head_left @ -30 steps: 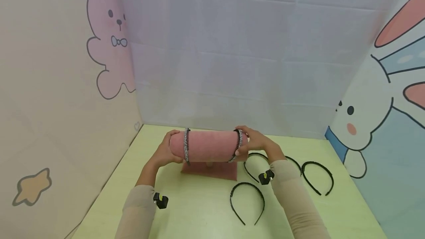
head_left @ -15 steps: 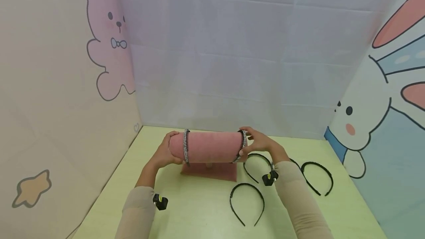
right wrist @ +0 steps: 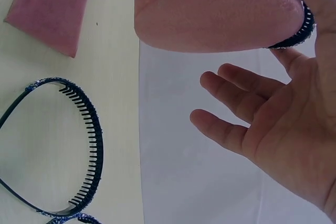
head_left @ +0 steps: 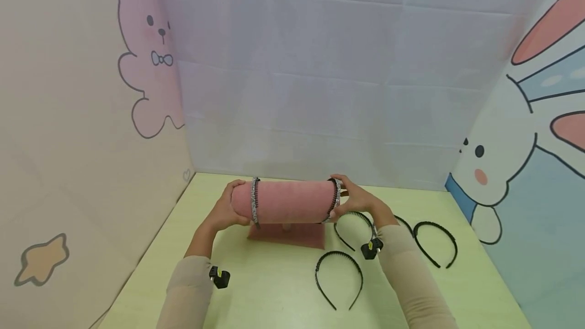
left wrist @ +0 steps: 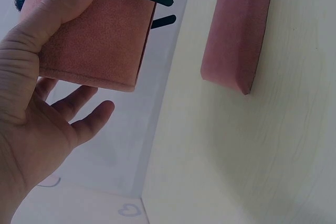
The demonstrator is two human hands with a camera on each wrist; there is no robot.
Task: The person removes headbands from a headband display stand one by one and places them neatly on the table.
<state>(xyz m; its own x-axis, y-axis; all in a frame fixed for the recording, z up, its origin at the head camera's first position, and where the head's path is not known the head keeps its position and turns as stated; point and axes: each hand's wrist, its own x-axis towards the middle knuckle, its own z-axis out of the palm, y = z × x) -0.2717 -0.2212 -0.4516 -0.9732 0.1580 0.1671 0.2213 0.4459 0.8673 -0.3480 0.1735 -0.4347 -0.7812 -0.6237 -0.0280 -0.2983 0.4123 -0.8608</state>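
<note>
The yellow-green bench [head_left: 283, 288] is carrying everything, walled in by cartoon panels: a pink bear panel [head_left: 146, 65] beyond the left grip and a white rabbit panel [head_left: 512, 156] beyond the right grip. No readable writing or brand is showing anywhere.

The pink velvet display roll [head_left: 289, 201] is lying horizontal on a short post over its flat pink base [head_left: 287, 235], spanning the gap between the two grips.

The left hand [head_left: 225, 209] is cupping the left end of the roll: in the left wrist view the thumb [left wrist: 58, 9] is pressing the velvet just beside the left sparkly headband [head_left: 254, 206], while the other fingers are staying relaxed and spread behind the end, so this grip is released.

The right hand [head_left: 358, 198] is sitting at the right end, its thumb lying against the right sparkly headband [head_left: 335, 199]; the remaining fingers [right wrist: 231, 90] are hanging loose past the end, clasping nothing.

Both headbands are ringing the roll, one just inside each grip.

Loose black toothed headbands are lying flat on the bench: one [head_left: 339, 278] below the right grip near the forearm, one [head_left: 349, 223] directly under the right grip, one [head_left: 435, 242] well out past it.
</note>
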